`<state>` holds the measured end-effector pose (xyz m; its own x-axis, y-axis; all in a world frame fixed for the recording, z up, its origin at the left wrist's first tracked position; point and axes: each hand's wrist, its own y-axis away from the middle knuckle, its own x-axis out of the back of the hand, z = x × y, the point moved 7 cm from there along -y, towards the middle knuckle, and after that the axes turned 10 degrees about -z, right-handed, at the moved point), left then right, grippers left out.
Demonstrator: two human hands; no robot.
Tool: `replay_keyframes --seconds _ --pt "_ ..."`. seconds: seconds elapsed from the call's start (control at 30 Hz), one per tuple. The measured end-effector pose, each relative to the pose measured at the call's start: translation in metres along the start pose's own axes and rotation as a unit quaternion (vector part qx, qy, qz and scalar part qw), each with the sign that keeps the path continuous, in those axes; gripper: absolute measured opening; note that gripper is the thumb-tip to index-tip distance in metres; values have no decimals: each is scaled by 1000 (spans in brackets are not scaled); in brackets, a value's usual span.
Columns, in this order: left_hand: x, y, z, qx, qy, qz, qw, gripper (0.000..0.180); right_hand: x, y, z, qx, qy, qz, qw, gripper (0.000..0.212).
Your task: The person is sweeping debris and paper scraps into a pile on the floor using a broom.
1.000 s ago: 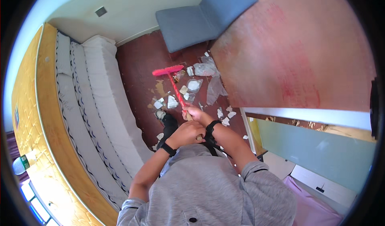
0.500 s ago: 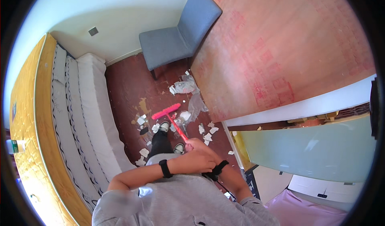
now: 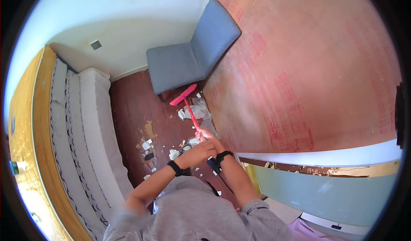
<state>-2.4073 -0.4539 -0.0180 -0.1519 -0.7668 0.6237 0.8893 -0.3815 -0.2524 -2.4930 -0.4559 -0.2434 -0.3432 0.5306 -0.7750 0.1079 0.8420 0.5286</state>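
A long-handled broom (image 3: pixel 191 113) with a pink bristle head reaches forward over the dark red floor, its head next to the grey chair (image 3: pixel 175 65). My right hand (image 3: pixel 204 134) is closed round the red handle. Closer to my body, my left hand (image 3: pixel 198 154) is also closed, gripping the upper handle, its fingers partly hidden. Beneath the handle lies crumpled clear plastic (image 3: pixel 198 112). White broken scraps (image 3: pixel 147 145) and a small dark piece (image 3: pixel 149 156) lie on the floor at the left of my hands.
A bed or couch with white covers (image 3: pixel 92 125) runs along the left, beside a yellow headboard-like panel (image 3: pixel 25 121). A large reddish-brown board (image 3: pixel 274 78) stands at the right, with a pale glassy surface (image 3: pixel 317 196) nearer me. A white wall (image 3: pixel 124 40) closes the far side.
The broom and both hands have moved forward, away from my body. The broom head has gone from among the scraps to beside the chair. My view has shifted slightly.
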Motion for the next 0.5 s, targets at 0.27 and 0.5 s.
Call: replay_keyframes --seconds 0.27,0.5 --pt "-37 -46 -26 -120 101 -198 968 13 52 38 -3 -10 146 72 987 17" --pt "-4 -76 46 -96 110 -131 981 18 32 108 -8 -37 101 58 993 12"
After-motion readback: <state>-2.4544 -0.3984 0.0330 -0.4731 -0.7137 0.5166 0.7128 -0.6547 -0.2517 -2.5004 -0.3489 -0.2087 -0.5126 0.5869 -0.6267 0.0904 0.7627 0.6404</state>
